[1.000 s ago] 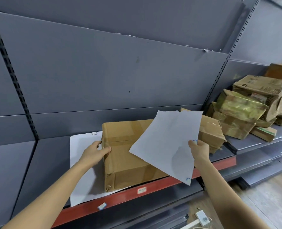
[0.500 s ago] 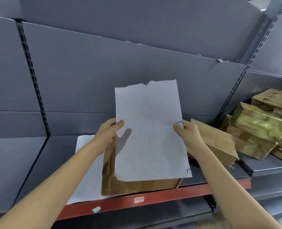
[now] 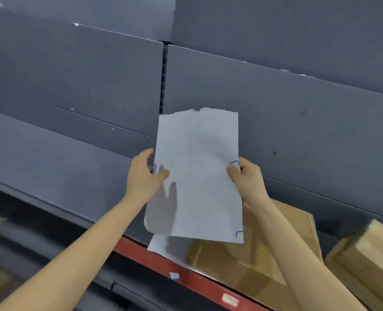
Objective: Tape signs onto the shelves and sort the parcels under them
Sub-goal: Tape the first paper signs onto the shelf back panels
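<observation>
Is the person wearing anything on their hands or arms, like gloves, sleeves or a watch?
No. Both the left hand and right hand are bare, without gloves or rings that show. The forearms are bare too: no sleeves, watch or bracelet appear in view.

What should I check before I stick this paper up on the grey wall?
1. Both hands hold the white paper sheet: ok, left hand and right hand grip its sides.
2. Blue tape pieces on its right edge: ok, two show.
3. Tape on its left edge: cannot tell.
4. Sheet flat against the grey metal back panel: cannot tell.
5. Top edge neat: not ok, ragged.
</observation>
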Available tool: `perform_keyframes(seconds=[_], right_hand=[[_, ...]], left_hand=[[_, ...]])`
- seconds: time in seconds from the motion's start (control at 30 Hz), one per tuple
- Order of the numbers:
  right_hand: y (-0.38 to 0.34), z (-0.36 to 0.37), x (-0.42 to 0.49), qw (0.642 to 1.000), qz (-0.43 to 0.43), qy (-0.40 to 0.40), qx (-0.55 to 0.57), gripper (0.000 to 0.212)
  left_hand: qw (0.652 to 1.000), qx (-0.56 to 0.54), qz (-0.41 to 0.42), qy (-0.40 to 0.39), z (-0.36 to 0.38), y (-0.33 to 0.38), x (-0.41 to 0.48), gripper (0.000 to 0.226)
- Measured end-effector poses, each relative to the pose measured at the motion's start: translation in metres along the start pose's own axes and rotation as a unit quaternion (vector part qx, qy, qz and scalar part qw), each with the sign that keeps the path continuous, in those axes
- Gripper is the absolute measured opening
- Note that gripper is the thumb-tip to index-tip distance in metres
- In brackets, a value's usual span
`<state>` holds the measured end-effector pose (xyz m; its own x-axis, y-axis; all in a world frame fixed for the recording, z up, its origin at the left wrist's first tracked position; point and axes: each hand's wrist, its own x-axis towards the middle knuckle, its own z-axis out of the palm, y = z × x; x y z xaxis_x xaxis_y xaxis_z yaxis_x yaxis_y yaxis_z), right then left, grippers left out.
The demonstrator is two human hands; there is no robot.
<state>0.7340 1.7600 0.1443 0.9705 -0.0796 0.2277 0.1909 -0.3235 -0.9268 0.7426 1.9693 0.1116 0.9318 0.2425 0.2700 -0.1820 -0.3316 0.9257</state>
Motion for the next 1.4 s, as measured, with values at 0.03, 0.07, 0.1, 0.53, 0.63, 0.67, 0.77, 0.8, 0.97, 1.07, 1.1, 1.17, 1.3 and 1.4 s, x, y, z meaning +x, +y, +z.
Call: perform_keyframes(seconds=[0.03, 0.07, 0.1, 0.53, 0.63, 0.67, 0.77, 0.8, 0.97, 1.07, 1.1, 1.17, 1.3, 1.4], right_hand=[[-0.009, 0.017, 0.003, 0.999, -0.032, -0.02, -0.011, 0.029], [-0.017, 0.036, 0.005, 0.997, -0.064, -0.043, -0.021, 0.032], [-0.026, 0.055, 0.006, 0.993, -0.091, -0.071, -0.029, 0.035], [-0.046, 0.22, -0.006, 0.946, -0.257, -0.164, -0.106, 0.047], [-0.042, 0.233, 0.017, 0.992, -0.109, -0.024, -0.061, 0.046], [-0.042, 0.237, 0.024, 0.998, -0.045, -0.018, -0.037, 0.054], [-0.042, 0.254, 0.045, 0.992, 0.087, -0.064, 0.061, 0.059], [-0.043, 0.263, 0.049, 0.987, 0.11, -0.079, 0.084, 0.043], [-0.046, 0.311, 0.055, 0.988, 0.12, -0.012, 0.093, 0.032], [-0.05, 0.337, 0.063, 0.984, 0.128, 0.017, 0.124, 0.026], [-0.051, 0.344, 0.068, 0.984, 0.127, 0.026, 0.125, 0.024], [-0.053, 0.36, 0.08, 0.984, 0.116, 0.041, 0.127, 0.021], [-0.057, 0.393, 0.11, 0.985, 0.105, 0.06, 0.122, 0.025], [-0.063, 0.419, 0.139, 0.988, 0.086, 0.064, 0.114, 0.032]], left_hand=[[1.0, 0.009, 0.016, -0.008, -0.01, 0.002, 0.0, 0.053], [0.999, 0.0, 0.02, -0.037, -0.019, 0.005, 0.001, 0.052], [0.997, -0.034, 0.009, -0.075, -0.028, 0.009, 0.001, 0.051], [0.987, -0.125, -0.092, 0.047, -0.165, -0.026, 0.045, 0.025], [0.993, -0.085, -0.078, 0.015, -0.201, -0.048, 0.066, 0.013], [0.994, -0.076, -0.074, 0.004, -0.211, -0.054, 0.072, 0.009], [0.995, -0.055, -0.075, -0.034, -0.236, -0.07, 0.086, 0.016], [0.995, -0.054, -0.076, -0.042, -0.243, -0.076, 0.09, 0.023], [0.992, -0.084, -0.08, -0.055, -0.276, -0.097, 0.108, 0.031], [0.995, -0.064, -0.076, -0.009, -0.292, -0.114, 0.123, 0.029], [0.996, -0.044, -0.076, 0.016, -0.297, -0.121, 0.13, 0.03], [0.996, -0.001, -0.07, 0.046, -0.305, -0.136, 0.145, 0.058], [0.988, 0.138, 0.007, 0.068, -0.314, -0.154, 0.178, 0.081], [0.944, 0.307, 0.1, 0.065, -0.317, -0.162, 0.213, 0.076]])
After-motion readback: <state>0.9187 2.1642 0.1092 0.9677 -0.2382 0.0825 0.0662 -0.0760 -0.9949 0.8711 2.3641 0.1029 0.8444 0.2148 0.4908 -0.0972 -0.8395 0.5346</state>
